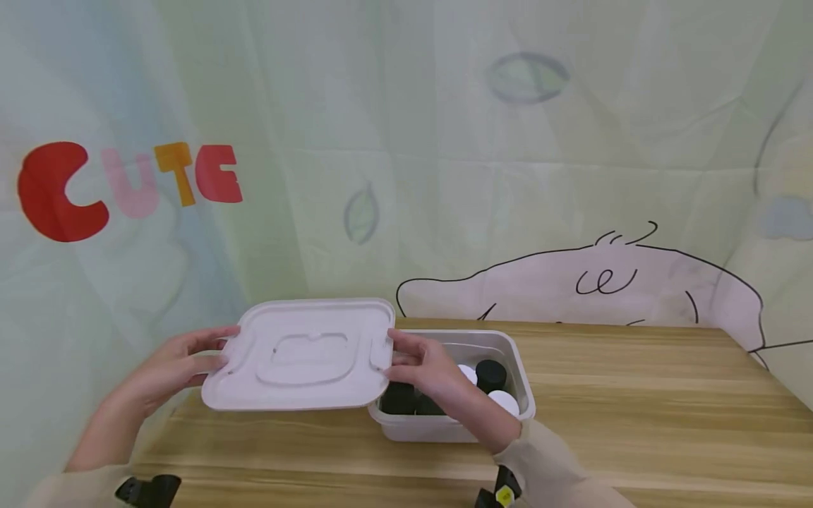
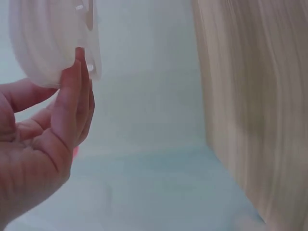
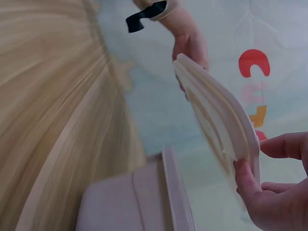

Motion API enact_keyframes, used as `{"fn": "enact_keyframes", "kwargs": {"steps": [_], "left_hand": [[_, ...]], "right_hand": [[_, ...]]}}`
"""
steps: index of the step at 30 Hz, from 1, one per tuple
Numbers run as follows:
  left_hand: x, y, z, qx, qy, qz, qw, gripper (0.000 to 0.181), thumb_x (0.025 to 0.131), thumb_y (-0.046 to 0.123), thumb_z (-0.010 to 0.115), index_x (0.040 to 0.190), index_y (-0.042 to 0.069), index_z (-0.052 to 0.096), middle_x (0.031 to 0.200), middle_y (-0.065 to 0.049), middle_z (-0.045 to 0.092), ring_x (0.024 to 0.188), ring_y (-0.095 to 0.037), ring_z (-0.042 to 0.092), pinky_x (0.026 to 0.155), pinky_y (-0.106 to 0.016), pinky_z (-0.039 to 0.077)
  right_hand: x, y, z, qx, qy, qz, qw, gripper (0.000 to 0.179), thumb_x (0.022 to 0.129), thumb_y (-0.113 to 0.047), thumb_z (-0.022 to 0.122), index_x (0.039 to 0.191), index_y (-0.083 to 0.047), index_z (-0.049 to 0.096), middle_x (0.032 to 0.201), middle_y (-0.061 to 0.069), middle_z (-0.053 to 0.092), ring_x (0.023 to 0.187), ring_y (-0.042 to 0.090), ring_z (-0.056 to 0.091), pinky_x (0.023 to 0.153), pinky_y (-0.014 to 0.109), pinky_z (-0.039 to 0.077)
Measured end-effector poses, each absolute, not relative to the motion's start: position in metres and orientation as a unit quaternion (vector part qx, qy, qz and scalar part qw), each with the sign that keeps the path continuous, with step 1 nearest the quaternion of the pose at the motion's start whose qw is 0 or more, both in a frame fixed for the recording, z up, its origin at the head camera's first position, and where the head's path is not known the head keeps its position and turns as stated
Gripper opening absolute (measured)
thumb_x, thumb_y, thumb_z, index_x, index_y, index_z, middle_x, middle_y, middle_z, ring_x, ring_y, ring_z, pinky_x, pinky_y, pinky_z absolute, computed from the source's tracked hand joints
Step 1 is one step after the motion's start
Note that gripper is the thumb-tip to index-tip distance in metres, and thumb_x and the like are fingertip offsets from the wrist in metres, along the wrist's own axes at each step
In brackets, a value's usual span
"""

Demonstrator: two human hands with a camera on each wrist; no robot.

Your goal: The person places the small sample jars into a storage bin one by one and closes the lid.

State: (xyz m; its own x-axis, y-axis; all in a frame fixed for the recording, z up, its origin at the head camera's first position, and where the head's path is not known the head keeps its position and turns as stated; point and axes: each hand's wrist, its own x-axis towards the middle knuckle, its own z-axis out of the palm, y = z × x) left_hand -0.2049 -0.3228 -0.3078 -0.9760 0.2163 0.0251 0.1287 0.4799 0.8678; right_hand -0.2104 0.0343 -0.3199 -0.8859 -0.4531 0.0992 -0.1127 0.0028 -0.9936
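Note:
Both hands hold a white plastic lid [image 1: 308,391] up in the air, left of an uncovered white storage box [image 1: 432,427]. My left hand [image 1: 166,367] pinches the lid's left end between thumb and fingers. At the opposite end, my right hand [image 1: 438,370] grips the lid's edge, its forearm passing over the box. Inside the box are black round-topped items [image 1: 491,375] and white ones [image 1: 504,403]; the lid, hand and arm hide part of them. In the right wrist view the lid [image 3: 224,108] stands tilted, above and apart from the box [image 3: 120,202].
The box stands on a wooden table [image 1: 635,395], whose surface stretches to the right. Behind it hangs a pale green printed curtain [image 1: 438,176] with coloured letters at the left. Dark wrist straps [image 1: 149,490] sit on the beige sleeves.

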Motion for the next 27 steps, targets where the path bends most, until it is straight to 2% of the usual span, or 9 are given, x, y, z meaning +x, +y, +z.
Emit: {"fn": "enact_keyframes", "kwargs": {"steps": [4,9,13,27], "left_hand": [[-0.205,-0.304,-0.303,0.116,0.852,0.509,0.042,0.059,0.088,0.007,0.055,0.135,-0.014,0.027,0.121,-0.028,0.038,0.08,-0.007,0.057,0.067,-0.029,0.052],[-0.207,-0.275,-0.297,0.131,0.846,0.513,0.066,0.066,0.085,0.01,0.06,0.138,-0.009,0.026,0.13,-0.031,0.033,0.088,-0.015,0.059,0.071,-0.031,0.052],[-0.211,-0.252,-0.298,0.152,0.835,0.521,0.085,0.073,0.083,0.01,0.063,0.139,-0.009,0.022,0.134,-0.032,0.03,0.088,-0.021,0.06,0.069,-0.032,0.053],[-0.23,-0.176,-0.308,0.158,0.84,0.512,0.08,0.071,0.079,0.005,0.065,0.138,-0.008,0.028,0.127,-0.029,0.041,0.073,-0.016,0.059,0.063,-0.034,0.053]], "right_hand": [[-0.215,0.055,-0.32,-0.203,0.713,-0.661,0.12,0.059,0.081,0.006,0.058,0.135,0.009,0.035,0.129,0.027,0.046,0.105,0.029,0.058,0.083,0.029,0.049],[-0.219,0.086,-0.316,-0.186,0.75,-0.625,0.11,0.058,0.081,0.002,0.061,0.134,0.007,0.037,0.132,0.024,0.045,0.105,0.03,0.058,0.082,0.031,0.05],[-0.223,0.11,-0.312,-0.163,0.774,-0.604,0.099,0.057,0.081,-0.001,0.063,0.133,0.005,0.041,0.13,0.023,0.047,0.103,0.028,0.06,0.08,0.033,0.051],[-0.229,0.182,-0.307,-0.121,0.816,-0.562,0.068,0.056,0.082,-0.009,0.065,0.132,0.004,0.043,0.129,0.024,0.048,0.1,0.027,0.06,0.078,0.036,0.052]]}}
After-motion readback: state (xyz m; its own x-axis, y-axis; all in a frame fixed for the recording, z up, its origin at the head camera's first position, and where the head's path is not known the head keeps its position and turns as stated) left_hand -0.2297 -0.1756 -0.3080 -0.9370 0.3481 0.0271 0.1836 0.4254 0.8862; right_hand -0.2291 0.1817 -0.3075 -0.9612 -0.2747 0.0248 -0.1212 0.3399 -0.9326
